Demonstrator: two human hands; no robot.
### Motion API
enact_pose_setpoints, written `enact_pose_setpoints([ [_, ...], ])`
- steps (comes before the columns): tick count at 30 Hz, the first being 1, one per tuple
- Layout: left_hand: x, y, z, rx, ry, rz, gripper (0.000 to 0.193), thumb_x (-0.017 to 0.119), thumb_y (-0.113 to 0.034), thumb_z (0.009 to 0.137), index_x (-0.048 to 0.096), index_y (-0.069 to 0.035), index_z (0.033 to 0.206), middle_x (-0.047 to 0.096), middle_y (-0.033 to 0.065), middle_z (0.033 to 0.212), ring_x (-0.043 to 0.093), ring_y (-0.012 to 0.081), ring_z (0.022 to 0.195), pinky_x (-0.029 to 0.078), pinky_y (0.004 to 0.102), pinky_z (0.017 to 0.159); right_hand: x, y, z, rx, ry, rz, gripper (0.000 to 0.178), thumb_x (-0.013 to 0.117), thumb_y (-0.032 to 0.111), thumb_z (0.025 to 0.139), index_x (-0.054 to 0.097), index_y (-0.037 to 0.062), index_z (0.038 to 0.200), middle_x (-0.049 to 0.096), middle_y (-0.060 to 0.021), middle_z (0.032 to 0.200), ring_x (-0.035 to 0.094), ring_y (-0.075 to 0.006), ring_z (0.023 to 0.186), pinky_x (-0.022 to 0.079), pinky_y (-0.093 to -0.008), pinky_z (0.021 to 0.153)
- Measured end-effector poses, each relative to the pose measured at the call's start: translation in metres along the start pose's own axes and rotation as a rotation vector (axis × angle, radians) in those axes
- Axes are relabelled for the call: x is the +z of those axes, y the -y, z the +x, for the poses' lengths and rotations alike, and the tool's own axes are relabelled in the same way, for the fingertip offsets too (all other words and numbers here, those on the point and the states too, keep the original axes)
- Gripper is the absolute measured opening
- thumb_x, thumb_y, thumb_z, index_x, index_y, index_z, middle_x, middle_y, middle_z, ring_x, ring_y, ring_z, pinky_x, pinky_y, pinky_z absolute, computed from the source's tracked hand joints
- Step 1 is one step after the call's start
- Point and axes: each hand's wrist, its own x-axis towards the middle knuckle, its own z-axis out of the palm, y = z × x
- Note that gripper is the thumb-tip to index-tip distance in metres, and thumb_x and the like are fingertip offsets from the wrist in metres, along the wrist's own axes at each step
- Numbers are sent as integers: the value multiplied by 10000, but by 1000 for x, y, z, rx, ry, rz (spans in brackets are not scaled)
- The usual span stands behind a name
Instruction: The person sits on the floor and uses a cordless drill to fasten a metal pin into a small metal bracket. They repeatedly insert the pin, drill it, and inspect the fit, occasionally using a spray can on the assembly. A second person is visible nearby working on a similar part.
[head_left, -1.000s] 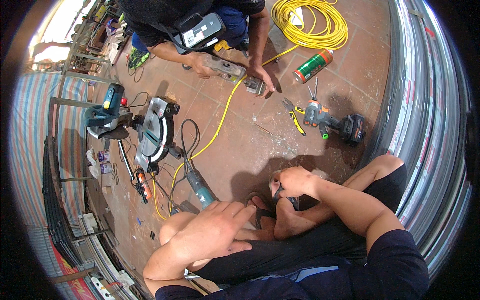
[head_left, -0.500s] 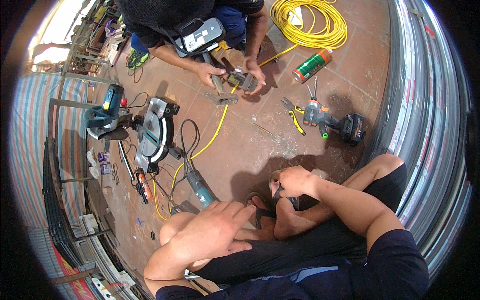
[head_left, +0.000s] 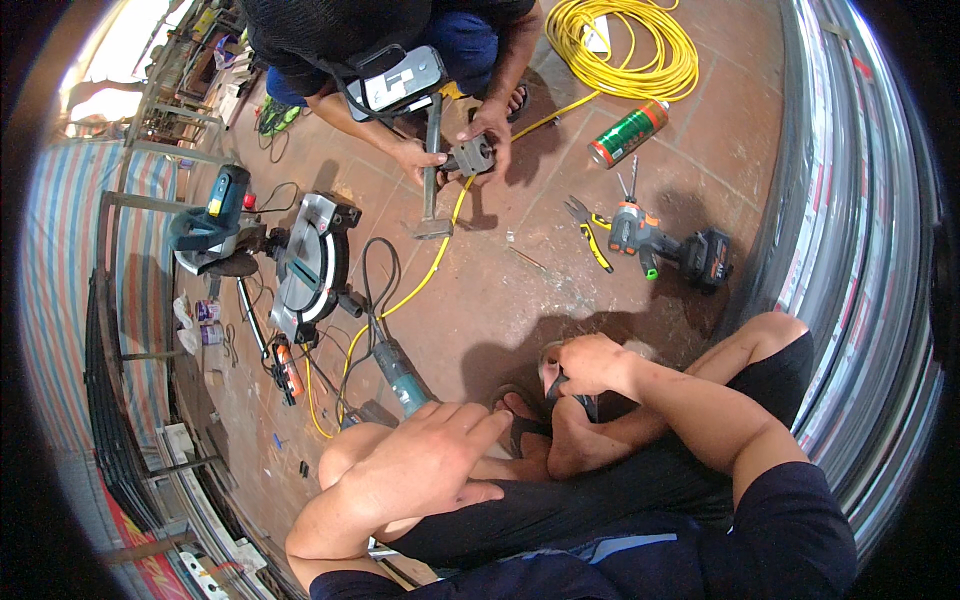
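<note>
My left hand (head_left: 425,455) lies over my bent left knee, fingers stretched and loosely spread, holding nothing. Down at my foot, my right hand (head_left: 592,364) is closed, its bent fingers at the dark strap of a sandal (head_left: 556,388); the fingertips are partly hidden. Beyond the left hand lies a teal and grey corded power tool (head_left: 400,380). Across from me, a crouching person's hands (head_left: 490,130) hold a hammer (head_left: 431,190) and a grey metal block-like part (head_left: 475,155).
A cordless drill (head_left: 635,232), yellow-black pliers (head_left: 592,235) and a green spray can (head_left: 628,134) lie on the tiled floor. A yellow hose coil (head_left: 625,45) is behind them. A mitre saw (head_left: 310,270) stands left; long metal profiles (head_left: 850,250) line the right.
The other person's hammer has swung to hang head down, and the metal part has been turned and shifted slightly left. Both my hands stay where they were.
</note>
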Motion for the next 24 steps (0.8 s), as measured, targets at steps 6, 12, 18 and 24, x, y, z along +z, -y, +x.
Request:
enact_pose_setpoints([
  [6,0,2,0,10,-11,-9,878,895,-476,933,570,7,1590,704,215,1415,682,431,1340,547,508,1157,-2,0,-2,3,-2,-1,555,846,429,901,768,107,1346,834,-226,1177,801,-455,1126,643,-561,977],
  [12,0,1,0,-3,9,-3,884,896,-472,935,564,6,1600,701,220,1438,673,432,1363,541,510,1170,1,-1,0,-15,-24,-8,534,848,404,888,771,92,1314,834,-229,1155,802,-463,1111,643,-567,967],
  [18,0,2,0,1,9,-9,892,894,-476,936,558,8,1605,699,223,1440,668,437,1371,536,512,1177,3,-4,1,-22,-17,-5,521,842,393,887,773,96,1309,832,-234,1138,798,-466,1107,642,-570,963],
  [24,0,2,1,10,1,-16,891,891,-477,938,557,10,1604,697,226,1434,669,440,1359,535,513,1175,-1,1,-1,1,-36,-31,517,840,384,887,768,110,1319,829,-235,1124,796,-469,1099,639,-576,964],
])
